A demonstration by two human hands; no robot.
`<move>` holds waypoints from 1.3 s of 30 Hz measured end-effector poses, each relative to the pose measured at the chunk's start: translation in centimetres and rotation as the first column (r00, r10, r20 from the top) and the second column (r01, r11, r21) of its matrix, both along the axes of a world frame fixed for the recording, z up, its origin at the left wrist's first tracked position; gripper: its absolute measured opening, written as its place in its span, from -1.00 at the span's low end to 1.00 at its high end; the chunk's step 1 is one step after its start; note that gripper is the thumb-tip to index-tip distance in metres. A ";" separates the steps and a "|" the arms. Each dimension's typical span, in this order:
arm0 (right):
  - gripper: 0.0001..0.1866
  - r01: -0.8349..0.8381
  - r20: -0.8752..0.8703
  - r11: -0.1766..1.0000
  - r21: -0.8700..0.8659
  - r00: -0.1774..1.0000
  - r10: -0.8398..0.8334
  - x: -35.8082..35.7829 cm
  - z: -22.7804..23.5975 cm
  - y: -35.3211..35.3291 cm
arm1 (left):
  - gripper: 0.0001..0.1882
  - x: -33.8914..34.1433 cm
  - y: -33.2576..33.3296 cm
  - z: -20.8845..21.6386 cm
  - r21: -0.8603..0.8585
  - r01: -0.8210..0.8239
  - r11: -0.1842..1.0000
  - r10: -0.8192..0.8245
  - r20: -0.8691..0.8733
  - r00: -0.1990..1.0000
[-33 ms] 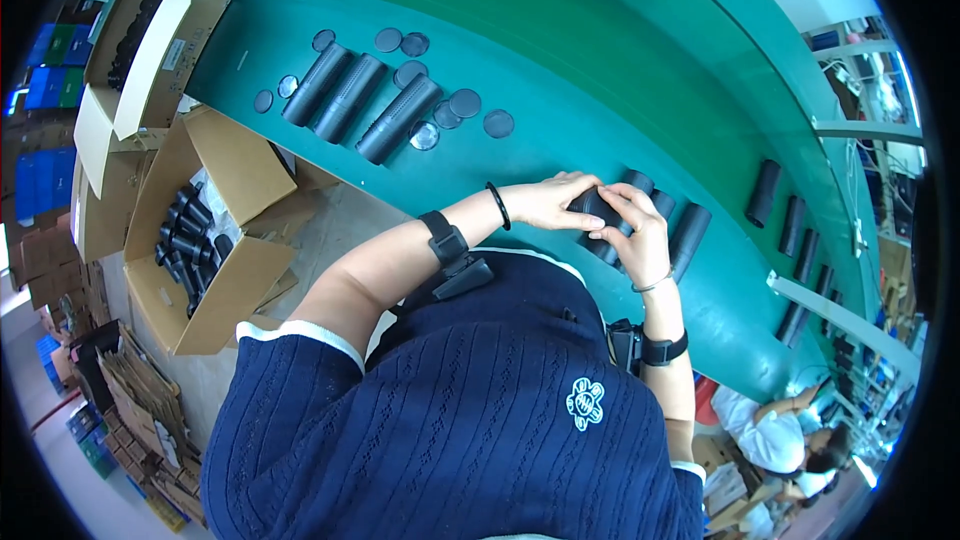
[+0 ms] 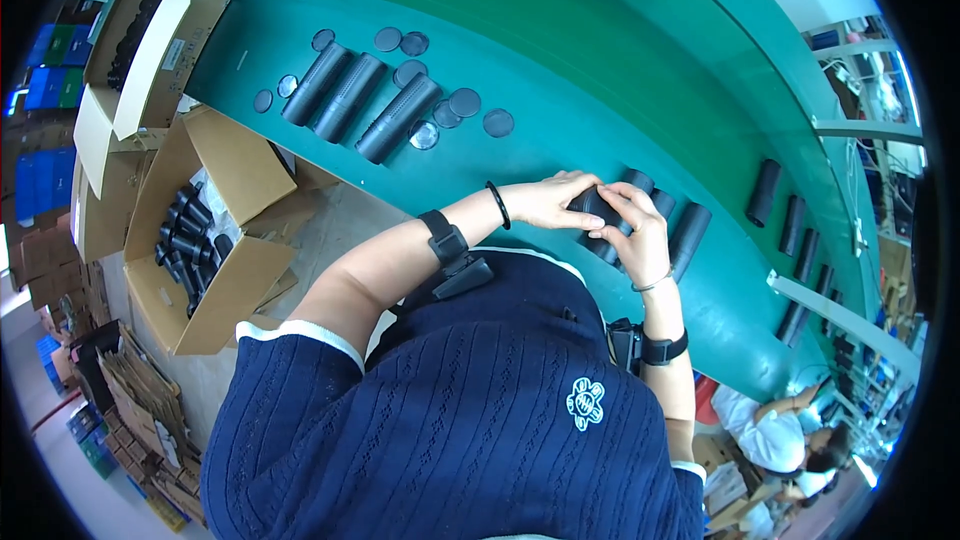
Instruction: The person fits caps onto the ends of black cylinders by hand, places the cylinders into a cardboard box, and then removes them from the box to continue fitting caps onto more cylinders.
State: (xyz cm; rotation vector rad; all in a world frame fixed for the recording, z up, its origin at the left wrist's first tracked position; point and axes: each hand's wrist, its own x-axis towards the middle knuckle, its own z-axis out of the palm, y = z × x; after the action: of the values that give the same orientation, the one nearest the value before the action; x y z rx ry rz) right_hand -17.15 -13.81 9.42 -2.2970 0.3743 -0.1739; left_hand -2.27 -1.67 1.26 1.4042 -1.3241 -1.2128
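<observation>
Your left grip (image 2: pixel 556 202) and right grip (image 2: pixel 642 231) both hold one black round thing (image 2: pixel 592 205) over the green counter (image 2: pixel 560 145), in front of you. Ten flat discs (image 2: pixel 465 103) and three black tubes (image 2: pixel 350 98) lie to your left. Maybe three more tubes (image 2: pixel 690 232) sit by your right grip.

At the green bench (image 2: pixel 560 110), we found the dark cylinder (image 2: pixel 590 205) largely covered by the left hand (image 2: pixel 552 202) and right hand (image 2: pixel 640 230) gripping it; its lower end we could not determine. Left of the bench, carton flaps (image 2: pixel 160 70) partly hid dark pieces (image 2: pixel 138 40) of a kind we could not identify. Beyond the bench's right end, a co-worker (image 2: pixel 760 430) appeared too small for us to make out the handwork. In front of the bench, the picture's lower edge cut off the navy sweater (image 2: pixel 440 420).
</observation>
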 end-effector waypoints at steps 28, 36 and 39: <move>-0.68 0.219 -0.233 0.540 0.812 0.971 -0.043 1.5 -2.7 0.0 | -0.16 -0.7 1.6 1.0 -0.067 -0.222 0.973 0.203 -0.221 0.954; -0.71 0.278 -0.312 0.512 0.813 0.950 -0.022 2.5 -4.8 -1.0 | -0.21 -0.4 1.2 1.3 0.090 -0.207 0.974 0.226 -0.399 0.889; -0.50 0.294 -0.260 0.286 0.912 0.954 -0.151 1.2 -5.2 -2.1 | -0.32 0.4 0.7 4.6 0.276 -0.226 0.934 0.333 -0.449 0.829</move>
State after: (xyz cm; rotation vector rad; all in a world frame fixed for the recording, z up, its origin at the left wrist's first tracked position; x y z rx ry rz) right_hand -15.92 -15.94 4.22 -1.0192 0.6556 0.0679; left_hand -1.89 -1.01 5.87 1.2627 -0.6234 -1.4134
